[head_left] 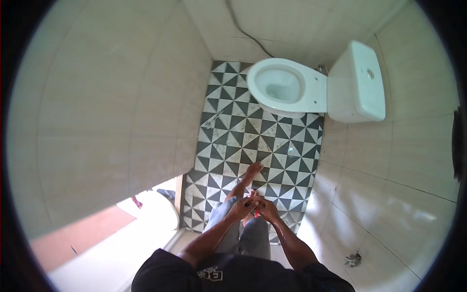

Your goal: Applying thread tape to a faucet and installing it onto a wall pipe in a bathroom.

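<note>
My left hand (241,209) and my right hand (267,209) meet in front of my thighs, their curled fingers touching. Something small and red (257,214) shows just below the fingers. Whether the fingers hold it, or it lies beneath them, is too small to tell. Both forearms look wet. Below my hands are my legs in rolled-up grey-blue trousers (256,237). One bare foot (255,168) rests forward on the tiles, and the other is partly hidden behind my hands.
A white toilet (314,87) with its bowl uncovered stands ahead to the right, beside a grey hose (248,35) on the far wall. Black-and-white triangle tiles (233,143) cover the floor. A metal tap fitting (353,259) juts from the right wall. A doorway is at the lower left.
</note>
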A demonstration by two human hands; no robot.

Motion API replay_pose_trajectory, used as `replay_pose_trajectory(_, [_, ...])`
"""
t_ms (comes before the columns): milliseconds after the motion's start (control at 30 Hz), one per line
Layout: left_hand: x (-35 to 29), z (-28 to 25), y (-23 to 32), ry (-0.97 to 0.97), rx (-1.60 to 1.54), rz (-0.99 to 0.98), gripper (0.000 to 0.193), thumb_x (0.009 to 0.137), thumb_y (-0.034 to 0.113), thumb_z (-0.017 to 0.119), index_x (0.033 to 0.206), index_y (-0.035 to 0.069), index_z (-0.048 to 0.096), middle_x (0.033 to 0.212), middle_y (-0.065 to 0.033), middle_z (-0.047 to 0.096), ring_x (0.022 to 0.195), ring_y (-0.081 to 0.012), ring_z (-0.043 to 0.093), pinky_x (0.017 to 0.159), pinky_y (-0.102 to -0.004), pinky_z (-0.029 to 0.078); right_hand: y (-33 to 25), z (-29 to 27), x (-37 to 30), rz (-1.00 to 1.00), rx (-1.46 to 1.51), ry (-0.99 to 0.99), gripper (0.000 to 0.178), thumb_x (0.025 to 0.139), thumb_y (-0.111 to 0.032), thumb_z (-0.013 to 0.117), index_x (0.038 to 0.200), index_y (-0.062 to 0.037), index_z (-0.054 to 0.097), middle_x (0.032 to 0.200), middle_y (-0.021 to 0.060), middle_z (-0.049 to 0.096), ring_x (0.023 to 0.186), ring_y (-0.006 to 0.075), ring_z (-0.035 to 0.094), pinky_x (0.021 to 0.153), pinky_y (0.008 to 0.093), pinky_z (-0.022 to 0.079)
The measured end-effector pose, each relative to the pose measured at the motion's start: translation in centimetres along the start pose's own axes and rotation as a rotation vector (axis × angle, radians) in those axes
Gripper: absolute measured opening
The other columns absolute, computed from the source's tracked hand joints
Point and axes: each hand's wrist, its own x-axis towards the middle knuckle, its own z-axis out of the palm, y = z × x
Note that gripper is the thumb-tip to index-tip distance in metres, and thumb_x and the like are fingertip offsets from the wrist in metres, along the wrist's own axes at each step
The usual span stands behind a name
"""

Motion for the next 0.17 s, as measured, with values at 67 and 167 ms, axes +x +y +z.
replay_pose_trajectory(67, [-4.0,-1.3,0.4,0.053,-0.017,0.082,0.052,0.096,0.050,0.063,0.112,0.001,0.068,0.094,-0.0164,0.072,0.088,-0.0257,0.072,0.072,-0.0376,0.055,-3.9,1.4,-2.8,-0.136,-0.349,0.061,0.035,0.096,-0.036,0.061,0.113,-0.0069,0.069,0.088,0.0197,0.072,0.080,0.0338,0.071,0.068,0.0440,0.055])
replay_pose_trajectory(167, [-9.5,-4.9,-0.8,-0.021,-0.116,0.065,0.043,0.095,0.043,0.064,0.115,0.005,0.067,0.096,-0.0195,0.072,0.082,-0.0298,0.073,0.065,-0.0395,0.054,-10.0,4.2,-6.7,0.035,0.018,-0.137,0.035,0.098,-0.035,0.062,0.108,-0.0027,0.071,0.080,0.0072,0.070,0.070,0.0153,0.066,0.059,0.0346,0.052])
